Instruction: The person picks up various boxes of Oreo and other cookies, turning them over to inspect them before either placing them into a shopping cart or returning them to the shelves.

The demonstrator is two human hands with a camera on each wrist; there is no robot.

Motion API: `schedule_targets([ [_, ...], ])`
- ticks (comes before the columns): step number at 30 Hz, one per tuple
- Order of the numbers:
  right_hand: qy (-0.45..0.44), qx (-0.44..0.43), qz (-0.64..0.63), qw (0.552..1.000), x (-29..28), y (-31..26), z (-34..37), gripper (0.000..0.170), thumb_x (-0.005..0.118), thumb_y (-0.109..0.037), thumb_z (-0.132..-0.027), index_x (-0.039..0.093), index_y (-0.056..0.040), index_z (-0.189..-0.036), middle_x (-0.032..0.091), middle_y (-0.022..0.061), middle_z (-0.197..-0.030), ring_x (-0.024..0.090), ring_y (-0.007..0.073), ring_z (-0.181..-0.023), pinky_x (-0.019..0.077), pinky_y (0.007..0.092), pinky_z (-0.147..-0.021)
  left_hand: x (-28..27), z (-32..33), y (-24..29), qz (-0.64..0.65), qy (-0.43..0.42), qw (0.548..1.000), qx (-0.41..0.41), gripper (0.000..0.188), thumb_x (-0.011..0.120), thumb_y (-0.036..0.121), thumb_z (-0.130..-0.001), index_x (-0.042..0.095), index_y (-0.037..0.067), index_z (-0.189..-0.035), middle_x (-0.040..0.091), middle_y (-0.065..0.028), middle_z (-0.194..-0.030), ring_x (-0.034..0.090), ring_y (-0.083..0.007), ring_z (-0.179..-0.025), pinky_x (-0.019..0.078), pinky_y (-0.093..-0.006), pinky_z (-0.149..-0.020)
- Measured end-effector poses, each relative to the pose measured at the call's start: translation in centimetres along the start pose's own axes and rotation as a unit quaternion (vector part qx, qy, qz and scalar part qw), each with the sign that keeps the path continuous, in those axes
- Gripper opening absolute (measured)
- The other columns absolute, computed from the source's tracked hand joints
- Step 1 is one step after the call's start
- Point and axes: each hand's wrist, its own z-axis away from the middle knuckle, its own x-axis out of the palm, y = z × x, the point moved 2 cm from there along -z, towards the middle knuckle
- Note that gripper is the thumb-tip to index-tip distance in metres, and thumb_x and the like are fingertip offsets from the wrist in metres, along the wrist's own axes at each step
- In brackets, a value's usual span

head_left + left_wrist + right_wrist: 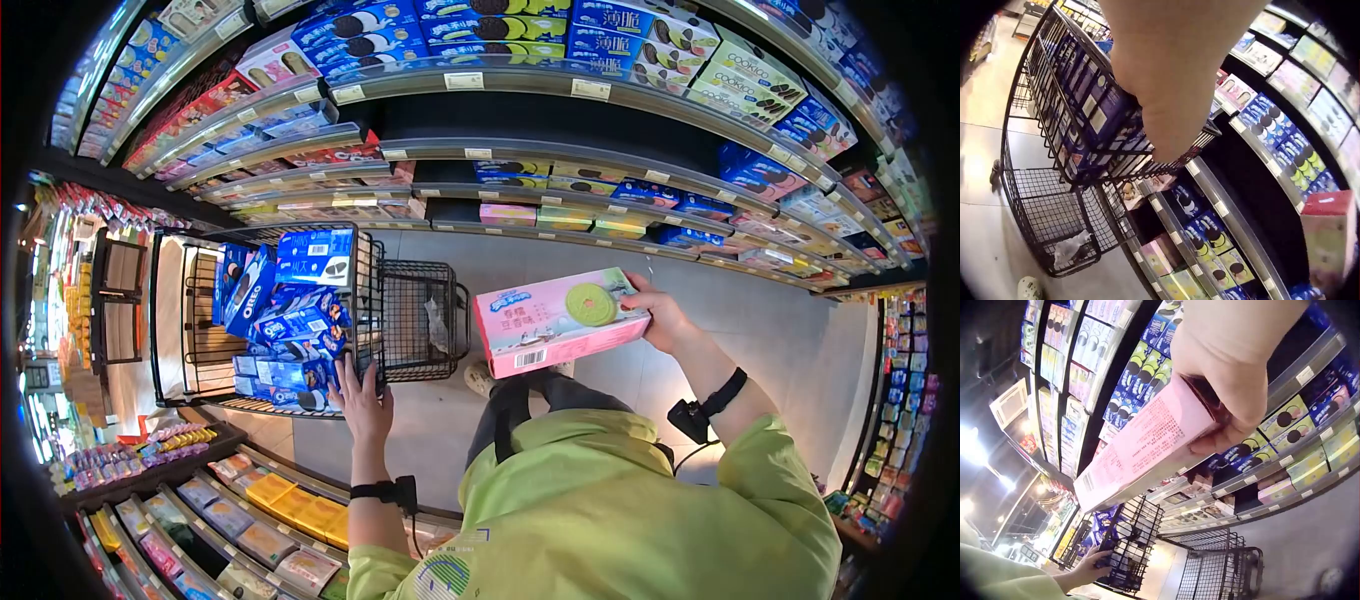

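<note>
My right hand [655, 315] grips one end of a pink cookie box [555, 335] with a green round cookie printed on it. The box is held out over the floor, tilted a little, and its pink side with small print [1141, 440] faces the right wrist view. At the shopping cart [375, 285], my left hand [362, 405] holds the rim, fingers over the edge. Most of those fingers are hidden in the left wrist view. Blue Oreo boxes [315, 258] and packs [300, 315] are piled in the cart's upper basket.
Shelves of cookie boxes [495, 25] run along the far side, with a dark gap [500, 122] in one row. A lower wire basket [405, 350] of the cart holds a clear plastic bag [1072, 247]. Another rack of packages [270, 520] stands at the near left.
</note>
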Motion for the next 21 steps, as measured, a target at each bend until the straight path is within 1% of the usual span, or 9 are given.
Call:
schedule_targets([
  [5, 0.001, -0.033, 0.034, 0.999, 0.4, 0.4, -1.9, 0.072, 0.063, -0.009, -0.078, 0.029, -0.0035, -0.142, 0.049, 0.0113, -0.129, 0.051, 0.0227, -0.116, 0.0426, 0.0359, -0.097, 0.6, 0.0, -0.9, 0.016, -0.001, 1.000, -0.020, 0.055, 0.071, 0.023, -0.068, 0.057, 0.011, -0.120, 0.030, -0.0173, -0.147, 0.020, -0.0382, -0.139, 0.0166, -0.0591, -0.108],
  [11, 0.018, 0.003, 0.087, 0.996, 1.0, 0.2, -2.6, 0.075, 0.067, -0.015, -0.075, 0.032, -0.0087, -0.142, 0.050, 0.0091, -0.127, 0.052, 0.0199, -0.112, 0.0427, 0.0361, -0.090, 0.9, -0.2, -0.4, -0.006, 0.015, 0.999, -0.033, 0.064, 0.072, 0.028, -0.067, 0.053, 0.014, -0.127, 0.027, -0.0159, -0.150, 0.014, -0.0379, -0.141, 0.0117, -0.0631, -0.107],
  [13, 0.009, -0.006, 0.125, 0.992, 1.2, -0.1, -2.5, 0.076, 0.068, -0.018, -0.074, 0.033, -0.0102, -0.141, 0.050, 0.0092, -0.127, 0.052, 0.0207, -0.111, 0.0425, 0.0373, -0.088, 0.7, -0.5, 1.9, 0.042, 0.056, 0.997, -0.018, 0.071, 0.073, 0.031, -0.067, 0.048, 0.016, -0.132, 0.026, -0.0157, -0.150, 0.011, -0.0396, -0.142, 0.0104, -0.0651, -0.106],
  [14, 0.011, -0.009, 0.123, 0.992, 1.5, -0.4, -2.2, 0.076, 0.068, -0.018, -0.074, 0.033, -0.0102, -0.141, 0.050, 0.0092, -0.127, 0.052, 0.0207, -0.111, 0.0425, 0.0373, -0.088, 0.6, -0.8, 3.3, 0.076, 0.060, 0.995, 0.021, 0.074, 0.073, 0.035, -0.069, 0.045, 0.018, -0.135, 0.025, -0.0161, -0.151, 0.011, -0.0419, -0.141, 0.0108, -0.0658, -0.105],
  [15, 0.021, -0.003, 0.136, 0.990, 1.9, -0.7, -1.8, 0.075, 0.068, -0.017, -0.074, 0.034, -0.0098, -0.140, 0.051, 0.0096, -0.126, 0.053, 0.0217, -0.110, 0.0437, 0.0374, -0.085, 0.0, -1.2, 5.4, 0.134, 0.095, 0.981, 0.099, 0.073, 0.072, 0.037, -0.072, 0.044, 0.014, -0.136, 0.025, -0.0191, -0.150, 0.014, -0.0434, -0.140, 0.0120, -0.0613, -0.108],
  [16, 0.028, 0.004, 0.151, 0.988, 2.4, -1.0, -1.3, 0.074, 0.068, -0.017, -0.074, 0.034, -0.0094, -0.139, 0.051, 0.0101, -0.125, 0.053, 0.0226, -0.109, 0.0450, 0.0375, -0.083, -1.5, -1.9, 8.1, 0.195, 0.084, 0.969, 0.122, 0.072, 0.074, 0.038, -0.071, 0.048, 0.011, -0.133, 0.030, -0.0177, -0.148, 0.017, -0.0435, -0.139, 0.0163, -0.0602, -0.108],
  [17, 0.022, 0.003, 0.152, 0.988, 2.7, -1.4, -0.8, 0.074, 0.068, -0.017, -0.074, 0.034, -0.0094, -0.139, 0.051, 0.0101, -0.125, 0.053, 0.0226, -0.109, 0.0450, 0.0375, -0.083, -3.5, -2.3, 11.1, 0.203, 0.060, 0.965, 0.157, 0.075, 0.077, 0.038, -0.069, 0.049, 0.008, -0.131, 0.033, -0.0178, -0.146, 0.021, -0.0423, -0.138, 0.0193, -0.0576, -0.108],
  [20, 0.033, -0.015, 0.180, 0.983, 4.0, -1.5, -0.1, 0.073, 0.069, -0.018, -0.074, 0.033, -0.0090, -0.137, 0.052, 0.0105, -0.121, 0.054, 0.0239, -0.107, 0.0478, 0.0376, -0.078, -6.8, -3.4, 18.5, 0.221, 0.012, 0.946, 0.238, 0.079, 0.080, 0.036, -0.063, 0.049, 0.010, -0.130, 0.038, -0.0152, -0.141, 0.033, -0.0379, -0.132, 0.0235, -0.0581, -0.106],
  [21, 0.045, -0.035, 0.179, 0.982, 4.2, -1.4, 0.0, 0.073, 0.070, -0.018, -0.074, 0.032, -0.0089, -0.136, 0.051, 0.0118, -0.120, 0.055, 0.0239, -0.105, 0.0488, 0.0373, -0.076, -7.1, -3.7, 20.2, 0.215, 0.015, 0.948, 0.233, 0.079, 0.080, 0.036, -0.063, 0.049, 0.010, -0.130, 0.038, -0.0152, -0.141, 0.033, -0.0379, -0.132, 0.0235, -0.0581, -0.106],
])
